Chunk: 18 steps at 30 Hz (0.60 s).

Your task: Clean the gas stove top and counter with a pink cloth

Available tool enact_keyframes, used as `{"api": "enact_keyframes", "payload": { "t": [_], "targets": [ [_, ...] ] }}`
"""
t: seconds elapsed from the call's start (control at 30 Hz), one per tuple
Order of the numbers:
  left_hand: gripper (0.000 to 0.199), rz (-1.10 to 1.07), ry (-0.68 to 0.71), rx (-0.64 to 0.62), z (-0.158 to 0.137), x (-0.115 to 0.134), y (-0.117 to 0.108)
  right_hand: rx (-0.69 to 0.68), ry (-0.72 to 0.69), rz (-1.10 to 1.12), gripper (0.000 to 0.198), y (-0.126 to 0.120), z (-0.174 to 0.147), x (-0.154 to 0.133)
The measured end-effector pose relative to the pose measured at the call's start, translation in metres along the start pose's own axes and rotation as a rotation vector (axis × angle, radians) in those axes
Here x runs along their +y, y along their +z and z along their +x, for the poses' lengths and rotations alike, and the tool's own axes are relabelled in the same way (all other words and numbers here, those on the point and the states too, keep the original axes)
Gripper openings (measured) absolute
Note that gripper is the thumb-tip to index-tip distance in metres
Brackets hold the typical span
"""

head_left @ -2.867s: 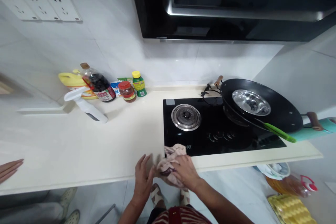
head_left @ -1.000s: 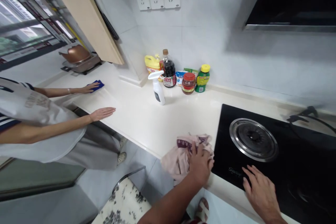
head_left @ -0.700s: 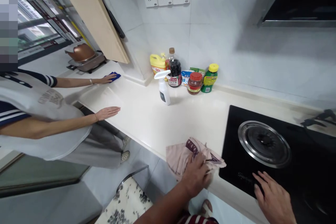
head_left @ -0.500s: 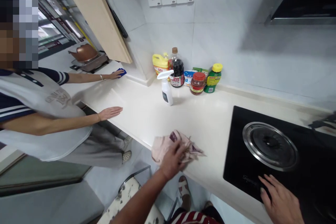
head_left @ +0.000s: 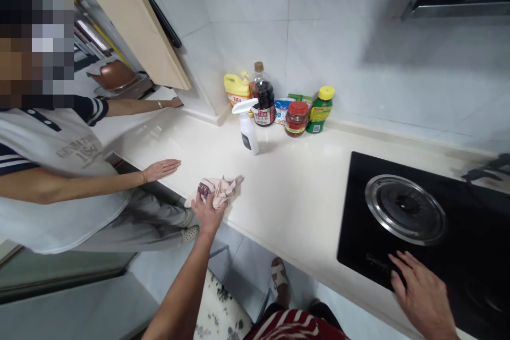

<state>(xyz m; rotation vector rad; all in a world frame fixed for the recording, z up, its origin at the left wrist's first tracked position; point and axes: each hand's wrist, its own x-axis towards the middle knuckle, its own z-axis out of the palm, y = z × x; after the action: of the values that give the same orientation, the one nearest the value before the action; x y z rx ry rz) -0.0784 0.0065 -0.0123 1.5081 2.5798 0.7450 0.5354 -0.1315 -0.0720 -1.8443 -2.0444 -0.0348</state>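
My left hand (head_left: 209,214) presses a crumpled pale pink cloth (head_left: 223,189) with a dark printed patch onto the white countertop (head_left: 287,191), close to its front edge. The fingers curl over the cloth. On the right, my right hand (head_left: 424,292) rests on the near edge of the black glass stove (head_left: 358,212), fingers spread and holding nothing. Beyond the cloth a white spray bottle (head_left: 249,133) stands upright on the counter.
Against the wall stand a yellow jug (head_left: 236,87), a dark sauce bottle (head_left: 263,96), a red-lidded jar (head_left: 296,119) and a green yellow-capped bottle (head_left: 321,110). To the left another person's hand (head_left: 161,170) lies on the counter. A patterned chair (head_left: 221,308) is below.
My left hand has slid the cloth leftward along the front of the counter. My right hand stays on the stove. The other person's far hand has moved slightly back, behind the wall corner.
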Motion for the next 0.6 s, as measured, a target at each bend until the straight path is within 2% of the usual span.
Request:
{"api": "enact_keyframes", "payload": {
  "t": [0.13,0.33,0.47,0.6],
  "targets": [
    [0.049,-0.100,-0.028,0.068,-0.039,0.020,0.016,0.002,-0.007,-0.017,0.039,-0.004,0.003,-0.004],
    [0.052,-0.279,-0.102,0.148,-0.142,0.074,0.054,0.006,-0.016,-0.043,0.038,-0.008,0.008,-0.009],
    [0.054,-0.371,-0.052,0.064,-0.224,0.122,0.071,0.041,-0.040,-0.060,0.038,-0.010,0.010,-0.013],
    [0.048,-0.422,0.064,-0.072,-0.305,0.165,0.075,0.051,-0.057,-0.072,0.036,-0.014,0.014,-0.015]
  ]
}}
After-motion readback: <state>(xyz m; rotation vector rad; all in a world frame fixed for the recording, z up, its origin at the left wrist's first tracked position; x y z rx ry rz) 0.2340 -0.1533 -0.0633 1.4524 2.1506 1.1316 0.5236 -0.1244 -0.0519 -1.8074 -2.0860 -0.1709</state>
